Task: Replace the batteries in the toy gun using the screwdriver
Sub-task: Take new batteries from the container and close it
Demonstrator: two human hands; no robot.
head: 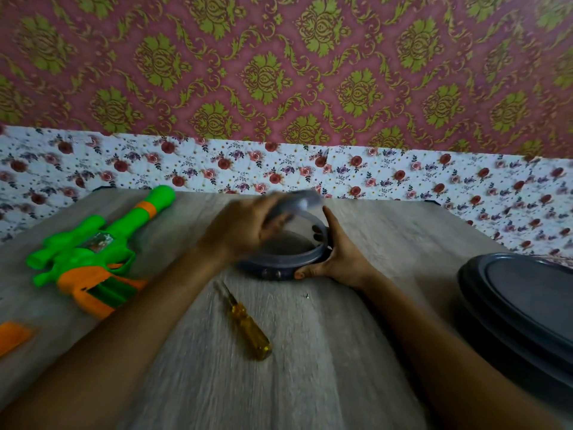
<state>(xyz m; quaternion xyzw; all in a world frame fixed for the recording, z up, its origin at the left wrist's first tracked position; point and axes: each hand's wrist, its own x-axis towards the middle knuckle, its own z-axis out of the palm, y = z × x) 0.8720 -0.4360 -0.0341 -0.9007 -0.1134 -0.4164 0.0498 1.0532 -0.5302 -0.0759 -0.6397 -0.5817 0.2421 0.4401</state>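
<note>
Yellow screwdriver [248,325] lies nearby; left grip [245,229] holds lid [294,202], right grip [338,256] container [273,272].

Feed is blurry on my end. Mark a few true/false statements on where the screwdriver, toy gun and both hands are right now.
1. The screwdriver lies on the table, in neither hand. True.
2. The left hand grips the toy gun. False: it holds a lid; the gun lies untouched on the table.
3. The right hand holds the side of the round container. True.
4. The lid sits closed on the container. False: it is lifted and tilted above the rim.
5. The screwdriver's handle is red. False: it is yellow.
</note>
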